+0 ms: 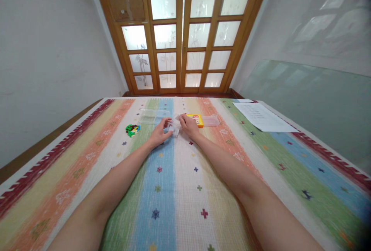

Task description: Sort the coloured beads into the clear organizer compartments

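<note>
My left hand (160, 132) is closed on the left side of a crinkled clear plastic bag (175, 129). From the other side my right hand (189, 125) pinches the bag's upper right part. Whether anything lies inside the bag is too small to tell. Just behind my right hand sits a yellow box (198, 121) with a red and white print. Beyond my left hand a clear plastic tray (147, 116) lies on the cloth. Left of my hands is a small cluster of green, yellow and blue toy pieces (132, 129).
A striped cloth (185, 189) covers the table. Right of the yellow box lies a see-through, pinkish plastic piece (211, 121). Printed paper sheets (262, 116) rest at the far right. A glass-paned wooden door (182, 34) stands behind the table, with walls on both sides.
</note>
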Action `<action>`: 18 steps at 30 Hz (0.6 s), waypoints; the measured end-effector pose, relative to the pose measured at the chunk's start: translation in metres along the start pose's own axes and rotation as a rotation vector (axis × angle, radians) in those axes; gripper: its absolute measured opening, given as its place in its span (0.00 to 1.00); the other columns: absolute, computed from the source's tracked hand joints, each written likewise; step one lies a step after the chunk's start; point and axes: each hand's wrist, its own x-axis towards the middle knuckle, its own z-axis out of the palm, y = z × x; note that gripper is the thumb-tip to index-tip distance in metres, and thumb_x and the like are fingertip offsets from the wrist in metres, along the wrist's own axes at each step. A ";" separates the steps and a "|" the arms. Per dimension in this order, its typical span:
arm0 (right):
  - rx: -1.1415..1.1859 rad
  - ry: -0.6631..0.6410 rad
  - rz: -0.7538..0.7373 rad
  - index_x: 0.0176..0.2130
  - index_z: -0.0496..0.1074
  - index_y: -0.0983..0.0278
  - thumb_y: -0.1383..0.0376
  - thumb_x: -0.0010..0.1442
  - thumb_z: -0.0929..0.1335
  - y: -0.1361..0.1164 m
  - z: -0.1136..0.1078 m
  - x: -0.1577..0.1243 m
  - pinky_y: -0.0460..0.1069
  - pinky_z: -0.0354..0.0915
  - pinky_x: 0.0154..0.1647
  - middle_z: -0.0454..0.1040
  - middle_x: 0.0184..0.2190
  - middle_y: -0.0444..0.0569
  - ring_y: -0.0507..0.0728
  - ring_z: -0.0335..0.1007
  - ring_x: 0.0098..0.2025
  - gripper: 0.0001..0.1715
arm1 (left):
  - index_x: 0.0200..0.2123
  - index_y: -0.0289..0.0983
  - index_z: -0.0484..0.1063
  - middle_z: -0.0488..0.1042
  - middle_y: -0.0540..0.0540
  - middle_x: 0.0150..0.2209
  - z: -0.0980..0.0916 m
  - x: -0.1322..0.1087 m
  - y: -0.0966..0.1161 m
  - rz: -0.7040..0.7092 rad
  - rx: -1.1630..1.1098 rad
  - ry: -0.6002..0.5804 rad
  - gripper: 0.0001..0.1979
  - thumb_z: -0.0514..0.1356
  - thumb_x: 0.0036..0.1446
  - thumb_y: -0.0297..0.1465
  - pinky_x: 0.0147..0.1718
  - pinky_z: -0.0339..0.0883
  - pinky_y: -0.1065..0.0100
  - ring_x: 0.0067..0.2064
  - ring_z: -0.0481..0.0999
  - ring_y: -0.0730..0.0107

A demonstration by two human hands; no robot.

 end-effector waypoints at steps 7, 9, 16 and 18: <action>0.022 0.158 -0.167 0.58 0.71 0.62 0.57 0.74 0.61 0.001 -0.004 -0.001 0.56 0.65 0.55 0.75 0.50 0.57 0.63 0.71 0.51 0.19 | 0.67 0.41 0.66 0.76 0.41 0.58 0.004 0.004 -0.020 -0.091 -0.096 0.107 0.31 0.65 0.60 0.35 0.56 0.73 0.56 0.52 0.79 0.62; -0.033 0.153 -0.253 0.57 0.72 0.62 0.57 0.74 0.62 -0.005 -0.008 -0.004 0.57 0.64 0.56 0.74 0.50 0.58 0.64 0.69 0.53 0.18 | 0.68 0.41 0.66 0.77 0.41 0.57 0.002 0.005 -0.026 -0.153 -0.128 0.164 0.32 0.65 0.61 0.36 0.54 0.75 0.57 0.49 0.81 0.63; -0.206 -0.024 -0.506 0.51 0.76 0.61 0.58 0.74 0.65 -0.017 -0.009 -0.007 0.56 0.60 0.53 0.75 0.47 0.56 0.63 0.66 0.50 0.14 | 0.70 0.43 0.64 0.77 0.43 0.59 -0.006 0.007 -0.031 -0.228 -0.098 0.209 0.33 0.64 0.63 0.37 0.58 0.73 0.56 0.54 0.80 0.61; -0.247 -0.035 -0.517 0.48 0.78 0.60 0.59 0.74 0.65 -0.016 -0.008 -0.006 0.55 0.59 0.51 0.74 0.45 0.55 0.62 0.65 0.49 0.13 | 0.71 0.43 0.64 0.77 0.43 0.61 -0.006 0.006 -0.031 -0.204 -0.066 0.201 0.34 0.64 0.63 0.37 0.60 0.72 0.56 0.56 0.79 0.61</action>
